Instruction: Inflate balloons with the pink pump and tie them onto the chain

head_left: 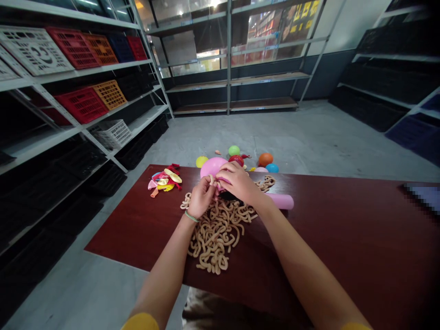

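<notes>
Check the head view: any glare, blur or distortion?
Head view: wide-angle distortion bows the white metal shelving outward; frame corners fall dark; bright glare whitens the glass panels; the left hand and right hand look sharp; a pixelated blue-grey patch sits at right.

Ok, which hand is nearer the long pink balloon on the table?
Right. The right hand sits just left of the long pink balloon; the left hand is farther left, beyond the right hand.
</notes>
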`<state>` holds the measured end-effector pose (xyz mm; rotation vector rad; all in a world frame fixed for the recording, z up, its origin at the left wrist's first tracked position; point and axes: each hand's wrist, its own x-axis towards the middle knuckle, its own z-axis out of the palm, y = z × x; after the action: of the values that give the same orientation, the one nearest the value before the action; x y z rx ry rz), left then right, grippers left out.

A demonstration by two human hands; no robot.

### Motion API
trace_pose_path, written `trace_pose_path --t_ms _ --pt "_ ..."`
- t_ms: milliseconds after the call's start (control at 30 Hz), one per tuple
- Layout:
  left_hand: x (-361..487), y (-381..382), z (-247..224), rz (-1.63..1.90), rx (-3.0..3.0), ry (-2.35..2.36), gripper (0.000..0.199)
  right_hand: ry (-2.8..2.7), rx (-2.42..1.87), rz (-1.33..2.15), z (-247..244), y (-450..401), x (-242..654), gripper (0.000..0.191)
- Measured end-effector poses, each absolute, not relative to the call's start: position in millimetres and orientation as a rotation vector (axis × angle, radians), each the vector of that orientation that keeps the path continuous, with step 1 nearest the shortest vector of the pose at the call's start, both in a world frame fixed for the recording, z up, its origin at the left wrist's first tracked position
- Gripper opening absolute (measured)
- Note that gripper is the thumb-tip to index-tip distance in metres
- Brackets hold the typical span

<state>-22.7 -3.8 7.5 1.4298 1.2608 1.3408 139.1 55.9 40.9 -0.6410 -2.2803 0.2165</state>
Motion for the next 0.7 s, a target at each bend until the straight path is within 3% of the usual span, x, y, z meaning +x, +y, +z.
trace_pose_path --t_ms 700 --pt "-24 0 0 1.742 1.286 1.097 0.024 -2.135 -0.656 0.292 49 41 125 0.006"
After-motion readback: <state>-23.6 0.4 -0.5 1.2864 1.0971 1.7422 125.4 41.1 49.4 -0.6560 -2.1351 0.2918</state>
